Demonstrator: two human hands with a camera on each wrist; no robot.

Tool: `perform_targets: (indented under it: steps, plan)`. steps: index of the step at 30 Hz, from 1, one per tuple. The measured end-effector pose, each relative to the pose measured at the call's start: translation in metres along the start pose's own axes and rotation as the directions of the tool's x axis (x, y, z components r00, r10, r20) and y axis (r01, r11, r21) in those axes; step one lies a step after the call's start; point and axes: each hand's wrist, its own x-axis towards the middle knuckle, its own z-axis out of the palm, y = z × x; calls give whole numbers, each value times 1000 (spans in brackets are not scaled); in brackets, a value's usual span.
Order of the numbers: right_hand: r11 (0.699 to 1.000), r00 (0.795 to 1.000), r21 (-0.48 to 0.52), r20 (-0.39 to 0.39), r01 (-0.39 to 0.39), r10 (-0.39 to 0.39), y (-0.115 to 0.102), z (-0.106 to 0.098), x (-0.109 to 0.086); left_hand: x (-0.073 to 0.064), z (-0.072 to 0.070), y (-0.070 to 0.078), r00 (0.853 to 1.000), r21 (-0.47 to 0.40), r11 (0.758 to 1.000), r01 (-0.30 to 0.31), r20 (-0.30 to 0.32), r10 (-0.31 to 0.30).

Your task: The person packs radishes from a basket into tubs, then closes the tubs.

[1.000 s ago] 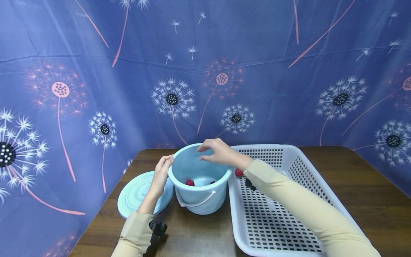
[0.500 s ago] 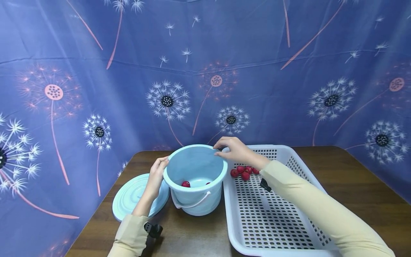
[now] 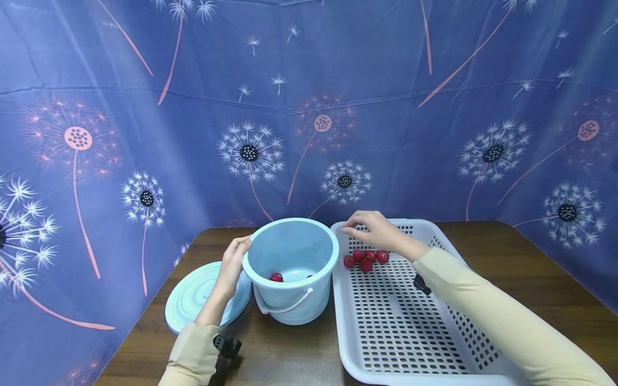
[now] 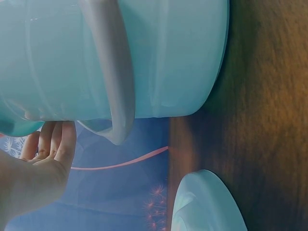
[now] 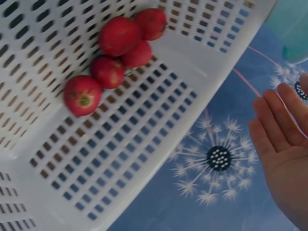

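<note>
A light blue bucket (image 3: 299, 297) stands upright with its lid off and its white handle hanging at the front. My left hand (image 3: 233, 262) holds its left rim; the left wrist view has the fingers (image 4: 57, 139) against the outer wall, with the thumb hidden. Inside the bucket lies a small red apple (image 3: 277, 277), and a sliver of another red one shows beside it. My right hand (image 3: 374, 230) is above the back left of a white perforated basket (image 3: 341, 332), fingers loosely bent and holding nothing. Several small red apples (image 3: 366, 265) sit together below it in the basket.
The round blue lid (image 3: 193, 295) lies left of the bucket, partly behind my left forearm. Basket and bucket stand close side by side on the brown wooden table (image 3: 289, 356). A blue dandelion-print cloth (image 3: 410, 161) hangs behind the table.
My right hand has moved right, from over the bucket to above the basket, uncovering the apples there. The left hand stays at the bucket's rim. The head view has shifted slightly.
</note>
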Motion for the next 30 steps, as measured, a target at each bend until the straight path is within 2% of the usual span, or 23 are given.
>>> perform_targets:
  steps: [6, 11, 17, 25, 30]
  plan:
    - [999, 998, -16, 50, -38, 38, 10, 1, -10, 1, -2, -1, 1000, 6, 1000, 3, -3, -3]
    - [998, 997, -34, 58, -55, 57, 18, 4, -17, 1, -2, -1, 1000, 6, 1000, 9, -2, -9]
    - [994, 990, -15, 83, -112, 113, 27, 6, -21, 0, -1, -2, 1000, 10, 1000, 19, -2, -19]
    - [998, 992, -3, 112, -64, 64, 38, 14, -26, 1, 0, -2, 1000, 7, 1000, 13, -6, -13]
    - [997, 988, -29, 141, -67, 70, 41, 19, -29, 0, 1, -1, 1000, 6, 1000, 14, -8, -14]
